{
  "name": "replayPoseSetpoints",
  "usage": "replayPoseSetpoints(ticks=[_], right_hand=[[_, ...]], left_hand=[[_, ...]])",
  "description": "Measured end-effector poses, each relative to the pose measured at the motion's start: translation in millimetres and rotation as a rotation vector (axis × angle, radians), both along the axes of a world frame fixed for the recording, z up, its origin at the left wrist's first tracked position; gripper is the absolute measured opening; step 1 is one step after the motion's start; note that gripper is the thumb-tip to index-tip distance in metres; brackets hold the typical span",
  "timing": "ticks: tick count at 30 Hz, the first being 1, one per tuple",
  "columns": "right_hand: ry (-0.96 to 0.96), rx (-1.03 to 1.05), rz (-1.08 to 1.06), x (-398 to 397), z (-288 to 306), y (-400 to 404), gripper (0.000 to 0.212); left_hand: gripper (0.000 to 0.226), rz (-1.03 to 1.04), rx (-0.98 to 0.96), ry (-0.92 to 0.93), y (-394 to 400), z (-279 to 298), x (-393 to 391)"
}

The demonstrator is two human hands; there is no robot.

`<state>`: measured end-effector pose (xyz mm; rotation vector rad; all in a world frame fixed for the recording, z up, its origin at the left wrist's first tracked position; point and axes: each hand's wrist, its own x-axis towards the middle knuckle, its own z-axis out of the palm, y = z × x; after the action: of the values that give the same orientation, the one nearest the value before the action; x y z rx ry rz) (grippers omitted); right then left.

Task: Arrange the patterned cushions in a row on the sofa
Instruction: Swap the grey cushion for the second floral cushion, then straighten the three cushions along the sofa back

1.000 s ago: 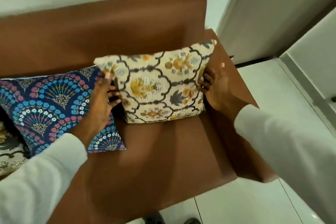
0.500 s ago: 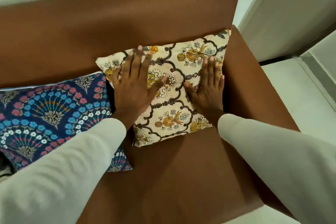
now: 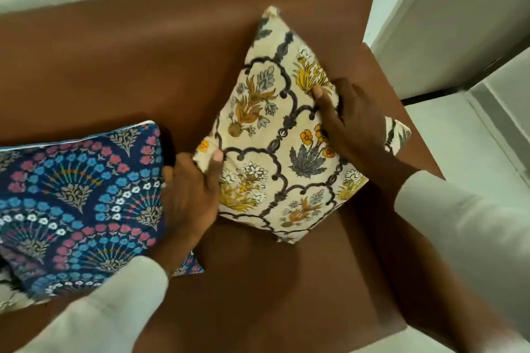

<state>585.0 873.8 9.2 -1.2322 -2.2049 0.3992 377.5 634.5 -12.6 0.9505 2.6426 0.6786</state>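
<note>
Cream cushion (image 3: pixel 275 135) beside blue cushion (image 3: pixel 77 198)

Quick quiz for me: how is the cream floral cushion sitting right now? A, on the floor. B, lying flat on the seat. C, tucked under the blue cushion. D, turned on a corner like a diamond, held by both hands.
D: the cream floral cushion stands on a corner against the sofa backrest, with the left hand and right hand gripping opposite corners.
</note>
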Motion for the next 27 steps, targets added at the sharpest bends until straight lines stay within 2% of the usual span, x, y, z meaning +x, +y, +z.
replayPoseSetpoints(ticks=[3, 7, 11, 14, 16, 19, 23, 27], right_hand=[[-0.123, -0.067, 0.067, 5.8, -10.1, 0.0, 0.061], [-0.09, -0.085, -0.019, -4.3, -8.0, -5.0, 0.082], [-0.111, 0.022, -0.089, -0.6, 3.4, -22.7, 0.078], [-0.044, 0.077, 0.128, -13.1, 11.6, -58.6, 0.06], [-0.04, 0.107, 0.312, -34.5, 9.4, -97.1, 0.056], [-0.002, 0.095, 0.373, -68.3, 4.0, -152.7, 0.047], [0.05, -0.039, 0.36, -101.7, -2.4, -205.0, 0.039], [0.041, -0.327, 0.337, -142.7, -13.1, -271.6, 0.038]], left_hand=[[0.098, 0.015, -0.068, -0.028, 6.4, -17.1, 13.0], [0.092, 0.058, -0.015, 0.056, 17.2, -19.4, 2.2], [0.086, -0.007, -0.021, 0.155, 9.0, -11.9, -9.2], [0.076, -0.097, -0.041, 0.261, -6.0, -3.9, -22.0], [0.066, -0.136, -0.037, 0.385, -20.9, 2.7, -35.4], [0.063, -0.152, -0.032, 0.465, -49.5, 15.3, -68.2], [0.064, -0.247, -0.103, 0.472, -83.9, 26.3, -120.6], [0.067, -0.198, -0.115, 0.467, -125.0, 32.2, -181.7]])
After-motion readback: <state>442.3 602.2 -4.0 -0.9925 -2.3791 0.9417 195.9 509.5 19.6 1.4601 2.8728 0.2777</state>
